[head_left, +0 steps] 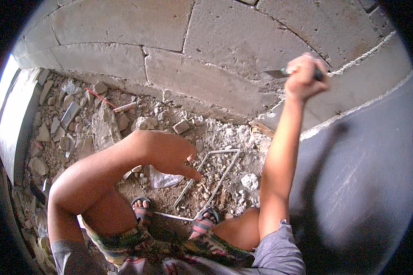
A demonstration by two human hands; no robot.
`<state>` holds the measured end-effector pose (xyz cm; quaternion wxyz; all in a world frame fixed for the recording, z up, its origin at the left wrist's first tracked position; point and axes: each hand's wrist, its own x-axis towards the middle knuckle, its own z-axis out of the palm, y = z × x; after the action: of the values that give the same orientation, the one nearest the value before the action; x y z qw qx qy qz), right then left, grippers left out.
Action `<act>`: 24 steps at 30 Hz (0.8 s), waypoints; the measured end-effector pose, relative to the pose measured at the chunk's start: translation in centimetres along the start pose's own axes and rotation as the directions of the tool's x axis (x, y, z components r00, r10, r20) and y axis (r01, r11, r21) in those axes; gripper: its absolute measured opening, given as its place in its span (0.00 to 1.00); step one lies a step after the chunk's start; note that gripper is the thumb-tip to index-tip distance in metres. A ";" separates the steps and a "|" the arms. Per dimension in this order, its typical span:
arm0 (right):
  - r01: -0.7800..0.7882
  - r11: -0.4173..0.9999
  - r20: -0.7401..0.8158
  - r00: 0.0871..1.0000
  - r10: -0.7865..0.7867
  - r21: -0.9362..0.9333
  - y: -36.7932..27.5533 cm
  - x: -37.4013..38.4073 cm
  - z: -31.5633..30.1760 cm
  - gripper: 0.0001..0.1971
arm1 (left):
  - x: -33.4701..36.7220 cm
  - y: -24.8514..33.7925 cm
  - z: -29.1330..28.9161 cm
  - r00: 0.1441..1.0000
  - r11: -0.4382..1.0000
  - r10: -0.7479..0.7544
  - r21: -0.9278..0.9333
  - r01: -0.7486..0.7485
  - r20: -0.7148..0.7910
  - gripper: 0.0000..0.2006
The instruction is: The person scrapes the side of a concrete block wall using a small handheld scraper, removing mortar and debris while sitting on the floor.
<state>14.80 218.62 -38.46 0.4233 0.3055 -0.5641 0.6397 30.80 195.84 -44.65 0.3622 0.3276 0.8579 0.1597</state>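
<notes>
My right hand [305,78] is raised in front of the block wall [225,50], its fingers wrapped round the handle of a putty knife. The putty knife's flat metal blade [275,73] points left along the wall, and dark green ends of the handle show on both sides of my fist. This hand is slightly blurred. Lower down, my left hand [172,153] hangs over the rubble with loosely bent fingers apart and nothing visible in them. Below its fingertips lies a bent white strip frame [222,176] on the ground.
Broken stones and rubble [105,121] cover the floor along the wall. A thin red stick [101,97] and a clear plastic bag [163,178] lie among them. A dark grey panel [353,183] stands at the right, and my sandalled feet [204,222] are below.
</notes>
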 end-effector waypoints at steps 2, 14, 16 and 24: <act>-0.103 0.984 -0.053 0.994 0.096 -0.143 1.9 -1.4 0.3 0.14 | 0.3 -0.3 0.1 1.000 1.000 0.007 -0.004 -0.007 -0.007 0.35; 0.025 0.999 -0.048 0.999 -0.026 -0.020 -1.1 0.2 0.0 0.14 | -0.3 0.5 -0.1 1.000 1.000 -0.025 -0.015 0.025 -0.016 0.37; -0.014 0.993 -0.044 0.999 0.009 -0.115 -0.1 -0.3 -0.4 0.15 | -0.1 0.5 0.0 1.000 1.000 -0.004 -0.001 0.004 -0.025 0.37; -0.042 0.994 -0.060 0.998 0.036 -0.097 0.9 -0.7 -0.2 0.14 | -0.2 0.9 -0.2 1.000 1.000 -0.016 -0.016 0.015 -0.026 0.36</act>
<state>14.40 218.67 -39.54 0.4417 0.2544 -0.5881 0.6279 31.15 196.35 -44.02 0.3548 0.3160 0.8637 0.1680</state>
